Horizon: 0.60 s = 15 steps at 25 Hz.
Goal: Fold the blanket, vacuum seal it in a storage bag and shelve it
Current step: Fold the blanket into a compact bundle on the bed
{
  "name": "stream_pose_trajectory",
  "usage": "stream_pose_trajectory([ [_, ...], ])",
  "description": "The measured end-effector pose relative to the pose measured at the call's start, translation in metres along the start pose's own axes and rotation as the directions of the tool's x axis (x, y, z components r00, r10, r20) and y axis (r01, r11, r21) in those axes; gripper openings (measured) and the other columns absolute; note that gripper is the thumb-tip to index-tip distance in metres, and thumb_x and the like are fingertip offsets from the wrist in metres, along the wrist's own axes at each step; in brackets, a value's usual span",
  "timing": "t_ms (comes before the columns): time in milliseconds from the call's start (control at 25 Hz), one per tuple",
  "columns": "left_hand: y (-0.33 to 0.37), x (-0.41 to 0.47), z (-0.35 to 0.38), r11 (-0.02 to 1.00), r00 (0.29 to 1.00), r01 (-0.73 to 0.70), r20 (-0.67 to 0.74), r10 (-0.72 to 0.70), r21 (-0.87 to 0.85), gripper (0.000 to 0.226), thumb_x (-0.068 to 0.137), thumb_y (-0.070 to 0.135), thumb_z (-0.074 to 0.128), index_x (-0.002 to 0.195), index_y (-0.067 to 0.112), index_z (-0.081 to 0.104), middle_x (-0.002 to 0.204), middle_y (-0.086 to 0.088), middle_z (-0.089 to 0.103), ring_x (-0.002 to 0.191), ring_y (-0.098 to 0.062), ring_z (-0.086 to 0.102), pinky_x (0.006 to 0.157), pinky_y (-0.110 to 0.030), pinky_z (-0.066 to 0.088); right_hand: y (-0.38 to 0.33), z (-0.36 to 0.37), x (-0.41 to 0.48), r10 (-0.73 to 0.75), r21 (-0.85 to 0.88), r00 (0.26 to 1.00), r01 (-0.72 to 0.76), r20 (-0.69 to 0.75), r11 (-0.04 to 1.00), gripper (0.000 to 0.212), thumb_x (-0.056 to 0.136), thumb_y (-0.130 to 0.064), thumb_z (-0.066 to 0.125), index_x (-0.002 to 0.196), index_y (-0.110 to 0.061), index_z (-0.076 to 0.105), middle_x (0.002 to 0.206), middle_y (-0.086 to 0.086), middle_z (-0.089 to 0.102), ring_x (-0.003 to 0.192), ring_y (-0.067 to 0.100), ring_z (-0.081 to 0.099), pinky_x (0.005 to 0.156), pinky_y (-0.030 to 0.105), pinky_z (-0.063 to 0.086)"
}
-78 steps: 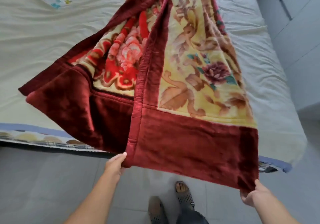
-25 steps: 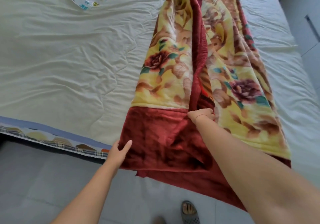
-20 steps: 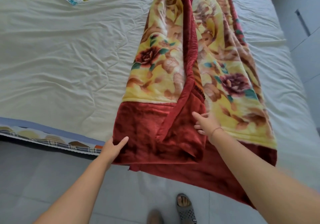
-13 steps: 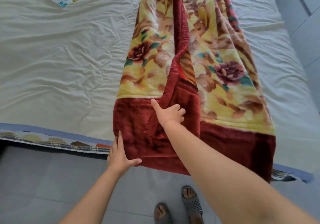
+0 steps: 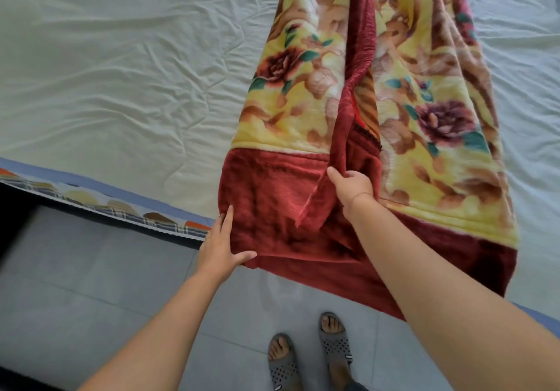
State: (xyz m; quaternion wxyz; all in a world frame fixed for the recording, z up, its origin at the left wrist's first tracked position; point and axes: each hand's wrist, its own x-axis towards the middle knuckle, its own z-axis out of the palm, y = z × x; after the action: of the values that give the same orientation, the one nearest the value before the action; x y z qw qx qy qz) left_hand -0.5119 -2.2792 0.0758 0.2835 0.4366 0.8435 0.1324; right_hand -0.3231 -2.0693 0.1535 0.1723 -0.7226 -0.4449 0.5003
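Note:
A thick blanket, yellow with floral print and a dark red border, lies folded lengthwise on the bed, its red end hanging over the near edge. My left hand holds the lower left corner of that red end, thumb under the hem and fingers flat along the side. My right hand grips the red edge of the upper flap near the middle fold, fingers curled round it. No storage bag or shelf is in view.
The bed has a wrinkled pale sheet and a patterned blue-trimmed edge. Grey tiled floor lies below, with my feet in grey sandals close to the bed.
My right hand came in from the far right corner to the middle flap, released it, then took hold of its red edge. My left hand slid down to the lower left corner.

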Motion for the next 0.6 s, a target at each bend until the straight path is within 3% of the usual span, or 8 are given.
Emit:
stream_pose_trajectory([
  [80, 0.006, -0.002, 0.005, 0.956, 0.969, 0.195, -0.11, -0.223, -0.218, 0.115, 0.064, 0.054, 0.08, 0.152, 0.023, 0.013, 0.152, -0.011, 0.028, 0.139, -0.028, 0.03, 0.11, -0.048, 0.032, 0.01, -0.025, -0.005, 0.005, 0.243, 0.994, -0.031, 0.106, 0.97, 0.021, 0.09, -0.033, 0.064, 0.076, -0.017, 0.063, 0.091, 0.011, 0.072, 0.078, 0.024, 0.067, 0.07, 0.038, 0.058],
  [120, 0.015, -0.005, 0.008, 0.83, 0.898, 0.355, -0.091, -0.431, -0.43, 0.109, 0.065, 0.052, 0.081, 0.149, 0.017, 0.021, 0.149, -0.013, 0.033, 0.136, -0.029, 0.035, 0.11, -0.046, 0.033, 0.012, -0.038, -0.008, 0.018, 0.334, 0.986, -0.073, 0.163, 0.94, 0.018, 0.092, -0.03, 0.061, 0.079, -0.018, 0.061, 0.082, 0.004, 0.07, 0.069, 0.017, 0.065, 0.061, 0.031, 0.056],
  [160, 0.024, -0.007, 0.011, 0.578, 0.792, 0.481, 0.044, -0.609, -0.659, 0.1, 0.065, 0.05, 0.082, 0.144, 0.014, 0.031, 0.144, -0.013, 0.041, 0.129, -0.031, 0.043, 0.107, -0.045, 0.038, 0.015, -0.048, -0.009, 0.021, 0.395, 0.977, -0.106, 0.214, 0.913, 0.015, 0.094, -0.03, 0.059, 0.084, -0.019, 0.06, 0.076, -0.002, 0.068, 0.061, 0.011, 0.063, 0.057, 0.027, 0.054],
  [240, 0.045, -0.007, 0.01, -0.077, 0.647, 0.521, 0.452, -0.615, -0.85, 0.074, 0.069, 0.041, 0.081, 0.129, 0.013, 0.047, 0.126, -0.009, 0.058, 0.107, -0.03, 0.06, 0.093, -0.048, 0.049, 0.023, -0.069, -0.01, 0.005, 0.472, 0.963, -0.136, 0.269, 0.871, 0.012, 0.094, -0.032, 0.057, 0.093, -0.021, 0.061, 0.071, -0.006, 0.066, 0.054, 0.007, 0.063, 0.057, 0.028, 0.054],
  [320, 0.058, -0.003, 0.003, -0.376, 0.638, 0.466, 0.599, -0.484, -0.801, 0.05, 0.081, 0.027, 0.074, 0.125, 0.016, 0.052, 0.11, -0.008, 0.063, 0.091, -0.026, 0.063, 0.085, -0.045, 0.05, 0.033, -0.092, -0.009, -0.062, 0.552, 0.964, -0.096, 0.26, 0.828, 0.018, 0.092, -0.032, 0.059, 0.105, -0.019, 0.062, 0.079, -0.004, 0.071, 0.065, 0.011, 0.068, 0.065, 0.035, 0.058],
  [400, 0.063, -0.004, 0.002, -0.386, 0.635, 0.436, 0.582, -0.508, -0.813, 0.043, 0.086, 0.019, 0.068, 0.127, 0.014, 0.054, 0.111, -0.009, 0.064, 0.093, -0.024, 0.063, 0.085, -0.04, 0.048, 0.049, -0.129, -0.004, -0.112, 0.603, 0.982, -0.002, 0.152, 0.797, 0.047, 0.076, -0.039, 0.073, 0.113, -0.013, 0.063, 0.088, 0.0, 0.074, 0.078, 0.014, 0.071, 0.073, 0.038, 0.06],
  [520, 0.054, -0.02, -0.002, -0.363, 0.66, 0.412, 0.548, -0.515, -0.836, 0.019, 0.09, 0.018, 0.063, 0.107, 0.014, 0.059, 0.124, -0.009, 0.06, 0.107, -0.022, 0.062, 0.083, -0.034, 0.051, 0.081, -0.201, -0.002, -0.124, 0.394, 0.992, 0.123, -0.023, 0.911, 0.083, 0.038, -0.072, 0.081, 0.099, -0.016, 0.07, 0.085, -0.005, 0.075, 0.075, 0.009, 0.069, 0.069, 0.024, 0.059],
  [600, 0.045, -0.034, -0.004, -0.336, 0.681, 0.431, 0.546, -0.488, -0.837, 0.007, 0.091, 0.017, 0.06, 0.098, 0.016, 0.059, 0.111, -0.008, 0.067, 0.084, -0.017, 0.069, 0.065, -0.031, 0.059, 0.114, -0.25, -0.008, -0.097, 0.179, 0.993, 0.106, -0.06, 0.978, 0.087, 0.031, -0.086, 0.071, 0.087, -0.019, 0.072, 0.075, -0.012, 0.073, 0.07, 0.004, 0.064, 0.062, 0.015, 0.054],
])
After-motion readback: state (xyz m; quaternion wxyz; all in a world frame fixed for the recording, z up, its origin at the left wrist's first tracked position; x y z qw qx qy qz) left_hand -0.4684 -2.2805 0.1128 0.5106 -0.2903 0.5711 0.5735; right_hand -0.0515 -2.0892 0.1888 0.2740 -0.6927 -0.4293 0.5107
